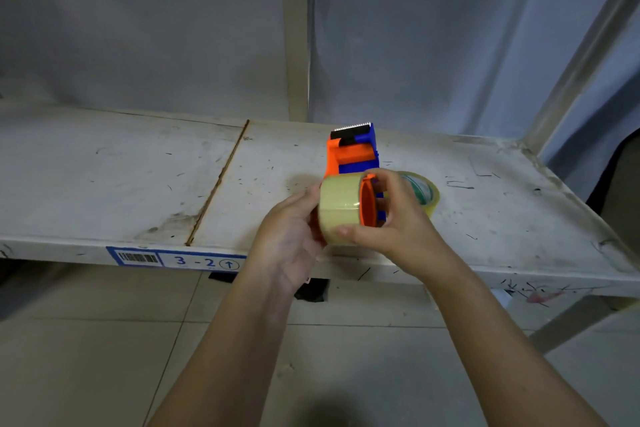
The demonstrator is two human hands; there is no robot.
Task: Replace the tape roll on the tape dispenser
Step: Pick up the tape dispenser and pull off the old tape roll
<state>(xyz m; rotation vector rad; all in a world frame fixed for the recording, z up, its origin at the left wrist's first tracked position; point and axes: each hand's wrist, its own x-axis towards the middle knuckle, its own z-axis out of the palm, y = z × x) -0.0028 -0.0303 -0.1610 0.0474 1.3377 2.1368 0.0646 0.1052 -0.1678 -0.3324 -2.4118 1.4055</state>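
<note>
An orange and blue tape dispenser (353, 152) lies on the white shelf (138, 184), its toothed blade pointing away from me. A yellowish tape roll (337, 208) sits on the dispenser's orange hub (367, 204). My left hand (294, 232) cups the dispenser and roll from the left side. My right hand (398, 215) grips the roll from the right, thumb under its front edge and fingers over the hub. A second clear tape roll (424, 191) with a printed core lies on the shelf behind my right hand, partly hidden.
The shelf's front edge carries a blue label (176, 258) reading 3-2. Metal uprights (296, 31) stand at the back centre and at the right (568, 80). Tiled floor (104, 357) lies below. A dark object (311, 291) sits under the shelf edge.
</note>
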